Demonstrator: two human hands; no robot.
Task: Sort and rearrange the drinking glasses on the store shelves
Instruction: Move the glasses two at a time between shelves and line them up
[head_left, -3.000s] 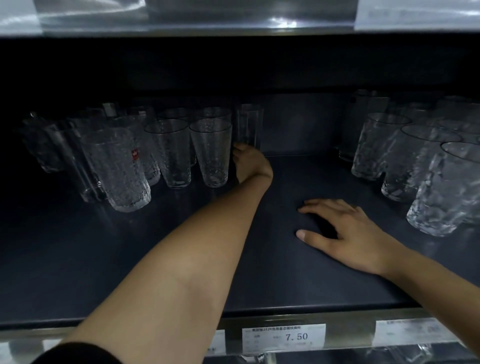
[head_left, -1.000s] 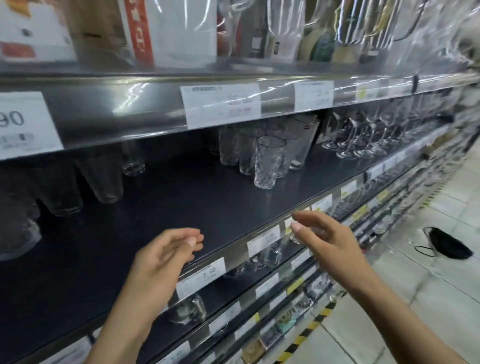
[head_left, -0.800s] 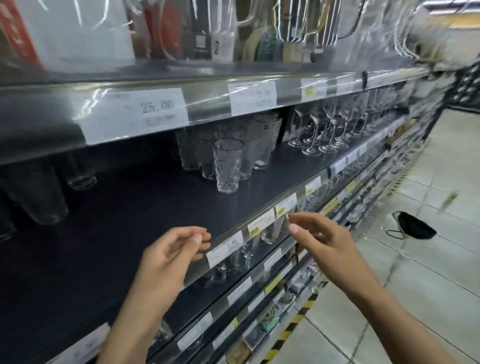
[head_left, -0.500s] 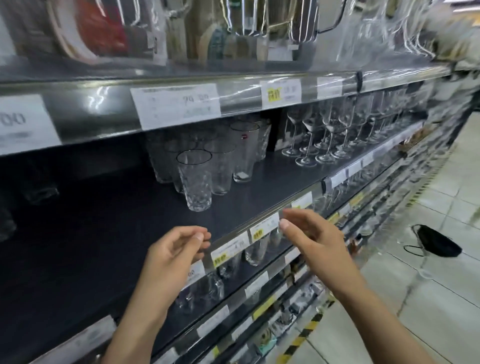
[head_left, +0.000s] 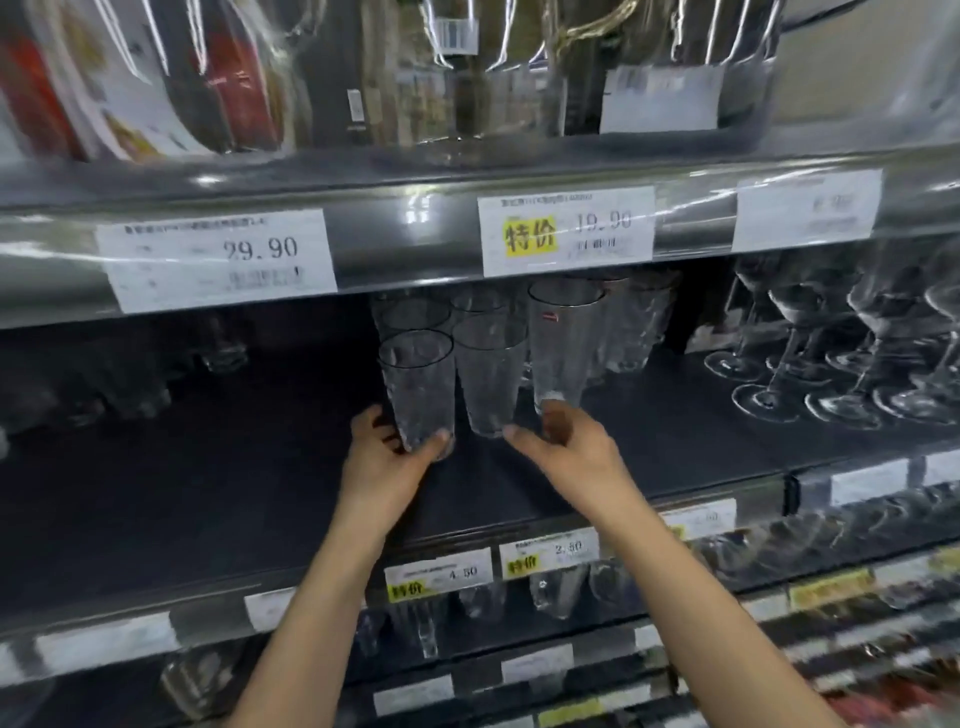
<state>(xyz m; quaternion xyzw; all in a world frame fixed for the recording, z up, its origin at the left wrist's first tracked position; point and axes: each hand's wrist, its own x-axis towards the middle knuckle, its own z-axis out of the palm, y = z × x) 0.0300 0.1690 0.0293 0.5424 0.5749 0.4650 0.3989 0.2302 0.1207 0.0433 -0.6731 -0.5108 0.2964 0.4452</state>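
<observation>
A cluster of clear textured tumblers stands on the dark shelf (head_left: 208, 493) in the middle of the view. My left hand (head_left: 387, 460) wraps the base of the front left tumbler (head_left: 418, 387), thumb and fingers on either side. My right hand (head_left: 563, 447) reaches the feet of the middle tumbler (head_left: 488, 374) and the taller tumbler (head_left: 563, 343) with a red mark; its fingers are apart and touch the taller one's base. More tumblers (head_left: 636, 322) stand behind.
Stemmed wine glasses (head_left: 852, 358) fill the shelf's right part. A few dim glasses (head_left: 135, 395) stand at the left rear. Price tags (head_left: 566, 231) line the upper shelf rail close above the tumblers' rims. Lower shelves hold more glasses (head_left: 550, 592).
Both hands have moved from the shelf's front edge in to the tumblers. My left hand has closed around the front tumbler's base. My view has shifted right along the aisle and closer.
</observation>
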